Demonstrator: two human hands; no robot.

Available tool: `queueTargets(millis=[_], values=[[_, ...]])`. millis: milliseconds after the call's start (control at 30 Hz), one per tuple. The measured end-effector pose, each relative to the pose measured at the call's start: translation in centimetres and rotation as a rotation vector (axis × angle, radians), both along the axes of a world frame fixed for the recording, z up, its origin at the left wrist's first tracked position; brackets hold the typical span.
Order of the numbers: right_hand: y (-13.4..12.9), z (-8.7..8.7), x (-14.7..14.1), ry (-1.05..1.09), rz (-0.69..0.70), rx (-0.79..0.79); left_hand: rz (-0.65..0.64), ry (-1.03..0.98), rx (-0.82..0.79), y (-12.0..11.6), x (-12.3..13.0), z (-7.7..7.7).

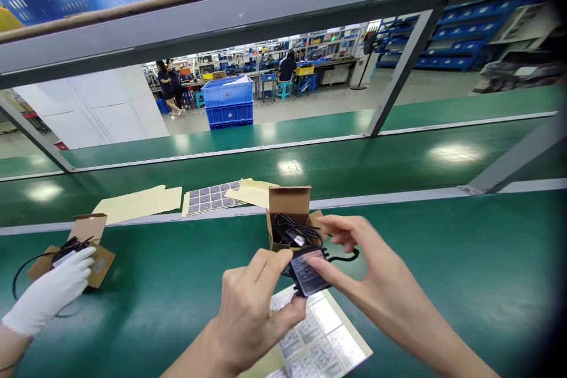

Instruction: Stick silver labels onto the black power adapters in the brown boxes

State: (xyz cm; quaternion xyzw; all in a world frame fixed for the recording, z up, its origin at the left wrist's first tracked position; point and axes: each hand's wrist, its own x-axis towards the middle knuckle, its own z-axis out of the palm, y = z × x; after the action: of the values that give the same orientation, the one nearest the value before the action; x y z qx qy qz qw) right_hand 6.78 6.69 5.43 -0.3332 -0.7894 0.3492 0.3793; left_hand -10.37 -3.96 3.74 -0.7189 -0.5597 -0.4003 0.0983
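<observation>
My left hand [259, 307] grips a black power adapter [311, 271] by its left side, between fingers and thumb. A dark printed label covers the face turned up toward me. My right hand [363, 260] has its thumb laid on that label, while its other fingers are spread off to the right, holding nothing. A short black cable [348, 258] loops out beside the adapter. Just behind it stands an open cardboard box [290, 199] with coiled black cables [287, 227] inside. Below my hands lies a sheet of silvery labels [328, 336], partly covered by my left hand.
At the left, a co-worker's white-gloved hand [57, 289] is at another open cardboard box [103, 263] with black cables. Pale backing sheets [137, 204] and a printed label sheet [212, 198] lie along the back ledge. A metal post [518, 159] rises at the right.
</observation>
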Motion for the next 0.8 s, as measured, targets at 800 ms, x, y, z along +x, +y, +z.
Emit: queueTargets(millis=[800], values=[[9.1,-8.5,3.1,0.012,-0.157,-0.288,-0.025,0.335,-0.645,11.2,-3.4,0.0]])
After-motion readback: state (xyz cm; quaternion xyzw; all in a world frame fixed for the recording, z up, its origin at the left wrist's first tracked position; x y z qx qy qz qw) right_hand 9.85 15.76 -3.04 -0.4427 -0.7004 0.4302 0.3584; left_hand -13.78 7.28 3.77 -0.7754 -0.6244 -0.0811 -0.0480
